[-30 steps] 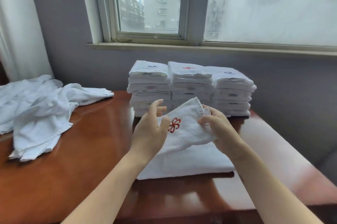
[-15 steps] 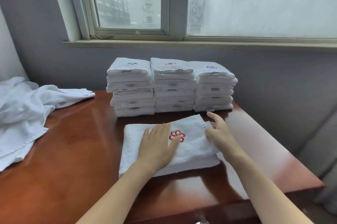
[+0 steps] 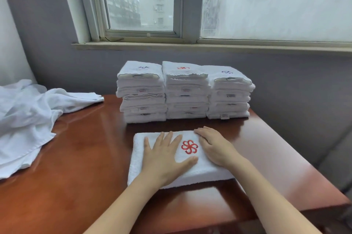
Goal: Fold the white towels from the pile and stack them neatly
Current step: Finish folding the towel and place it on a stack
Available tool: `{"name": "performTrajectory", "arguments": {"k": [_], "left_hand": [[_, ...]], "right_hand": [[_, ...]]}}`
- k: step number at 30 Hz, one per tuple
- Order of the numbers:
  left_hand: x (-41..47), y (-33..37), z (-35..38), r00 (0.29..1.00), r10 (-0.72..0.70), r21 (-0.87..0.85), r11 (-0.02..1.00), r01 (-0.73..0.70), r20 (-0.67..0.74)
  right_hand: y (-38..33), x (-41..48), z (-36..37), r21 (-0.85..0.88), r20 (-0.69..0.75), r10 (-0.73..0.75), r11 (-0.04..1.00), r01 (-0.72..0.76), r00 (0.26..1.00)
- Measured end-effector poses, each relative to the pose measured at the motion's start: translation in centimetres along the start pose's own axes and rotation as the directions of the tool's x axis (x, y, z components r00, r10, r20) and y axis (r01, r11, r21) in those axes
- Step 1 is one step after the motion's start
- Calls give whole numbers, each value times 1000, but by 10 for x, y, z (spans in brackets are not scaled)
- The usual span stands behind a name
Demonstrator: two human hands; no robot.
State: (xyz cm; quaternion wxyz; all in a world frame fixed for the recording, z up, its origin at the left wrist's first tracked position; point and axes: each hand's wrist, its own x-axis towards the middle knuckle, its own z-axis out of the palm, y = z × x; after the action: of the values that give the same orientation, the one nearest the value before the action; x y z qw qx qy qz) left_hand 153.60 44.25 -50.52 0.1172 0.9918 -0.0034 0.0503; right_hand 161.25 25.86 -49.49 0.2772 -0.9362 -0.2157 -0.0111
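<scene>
Head view: my left hand [image 3: 163,154] lies flat, fingers straight and spread, pressing the folded towel [image 3: 139,157] near the middle of the table [image 3: 85,157]. My right hand [image 3: 214,146] rests flat on it too, fingers released, just right of the red emblem [image 3: 189,146]. Three stacks [image 3: 185,91] stand at the far edge; unfolded pile [image 3: 24,119] far left.
</scene>
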Motion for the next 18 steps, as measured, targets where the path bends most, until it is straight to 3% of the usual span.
{"name": "performTrajectory", "arguments": {"k": [7, 14, 18], "left_hand": [[-2, -12, -4, 998, 59, -50, 997, -58, 12], [5, -52, -26, 960, 248, -53, 968, -244, 127], [10, -73, -47, 959, 196, -23, 980, -195, 206]], "right_hand": [[-6, -6, 4, 18, -24, 47, 999, -47, 999], [-35, -27, 4, -221, -7, 100, 970, -99, 995], [-49, -35, -9, -251, 52, 155, 958, -137, 987]]}}
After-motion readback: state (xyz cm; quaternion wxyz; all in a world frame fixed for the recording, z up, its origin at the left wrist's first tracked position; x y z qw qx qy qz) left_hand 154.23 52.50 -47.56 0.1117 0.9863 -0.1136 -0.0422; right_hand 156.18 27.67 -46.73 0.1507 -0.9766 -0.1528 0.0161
